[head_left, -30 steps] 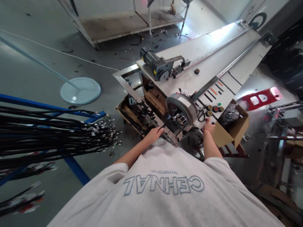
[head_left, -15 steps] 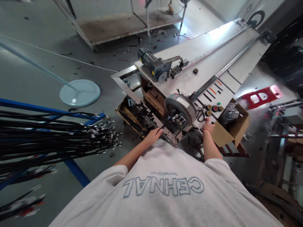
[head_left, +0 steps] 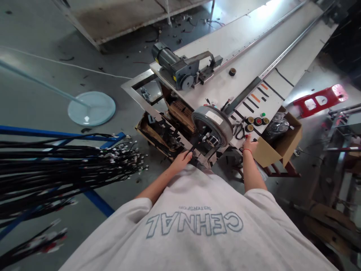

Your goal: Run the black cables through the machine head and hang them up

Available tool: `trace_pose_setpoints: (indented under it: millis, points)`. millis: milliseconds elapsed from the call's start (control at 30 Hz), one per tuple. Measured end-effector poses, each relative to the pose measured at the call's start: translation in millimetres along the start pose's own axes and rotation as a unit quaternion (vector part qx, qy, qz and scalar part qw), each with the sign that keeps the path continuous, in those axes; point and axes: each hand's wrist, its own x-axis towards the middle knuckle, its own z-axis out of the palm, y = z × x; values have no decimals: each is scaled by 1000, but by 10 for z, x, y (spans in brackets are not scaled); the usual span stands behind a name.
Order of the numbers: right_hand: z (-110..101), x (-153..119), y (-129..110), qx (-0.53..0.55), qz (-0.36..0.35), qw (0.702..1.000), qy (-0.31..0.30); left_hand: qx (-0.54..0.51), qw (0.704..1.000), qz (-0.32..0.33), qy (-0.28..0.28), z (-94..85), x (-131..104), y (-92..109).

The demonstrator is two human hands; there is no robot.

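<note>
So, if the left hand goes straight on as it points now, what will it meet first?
The left hand would likely meet the grey wheel first, beyond the dark strip it holds; depth is unclear.

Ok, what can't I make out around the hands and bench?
All in the head view:
Left hand: covers part of the black strand it holds.
Right hand: too small to tell whether it presses the red piece.
Wheel: its label is too small to read.
Box: plastic bag hides what lies beneath.
Bench: far end partly cut off by the top edge.
</note>
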Motion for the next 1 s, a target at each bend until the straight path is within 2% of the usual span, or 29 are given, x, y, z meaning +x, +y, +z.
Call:
trace_pose_setpoints:
  millis: [200,500,800,1000]
  points:
    - [6,23,47,13,5,1000,-10,44,999,-23,14,-32,-81,-15]
    - [16,49,45,25,-1,1000,-6,112,992,40,46,-232,-96,188]
    - [-18,25,21,27,-6,1000,-15,79,995,42,48,-199,-107,167]
    - [-25,6,7,27,2,1000,-11,91,992,68,53,-110,99,315]
